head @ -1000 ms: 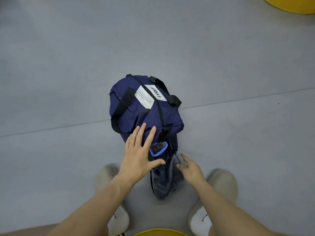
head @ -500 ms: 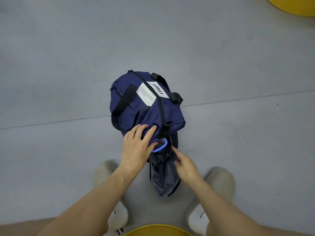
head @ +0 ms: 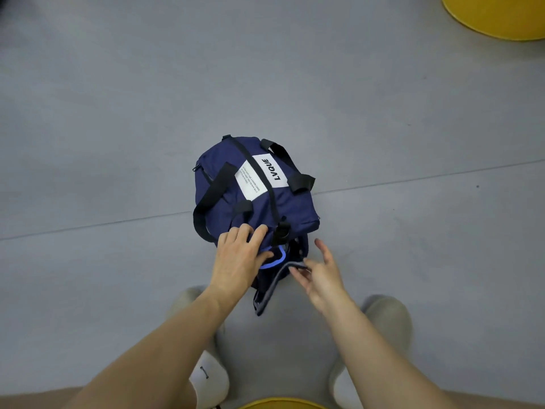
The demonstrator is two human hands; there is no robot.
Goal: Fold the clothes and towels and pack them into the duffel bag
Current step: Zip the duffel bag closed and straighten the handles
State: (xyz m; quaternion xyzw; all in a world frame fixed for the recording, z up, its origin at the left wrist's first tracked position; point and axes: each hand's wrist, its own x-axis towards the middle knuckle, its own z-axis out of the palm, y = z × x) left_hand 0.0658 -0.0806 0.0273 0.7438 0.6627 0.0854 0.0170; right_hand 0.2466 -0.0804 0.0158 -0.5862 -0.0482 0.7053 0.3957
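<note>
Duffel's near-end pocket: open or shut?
Open. Its flap hangs away from the duffel bag, and a blue-edged thing shows in the gap. The top zip looks closed.

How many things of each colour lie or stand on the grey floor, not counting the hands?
Navy: 1, the duffel bag
Yellow: 2, the round object top right, the round object at bottom edge
Pale: 2, the left shoe, the right shoe
Total: 5

One blue duffel bag [head: 295, 208], two white labels [head: 250, 183] on it, two black handles [head: 211, 199], two grips, left grip [head: 239, 261] and right grip [head: 323, 274], two shoes [head: 383, 320], two yellow round things [head: 495, 16], one upper right, one bottom middle of the frame
</note>
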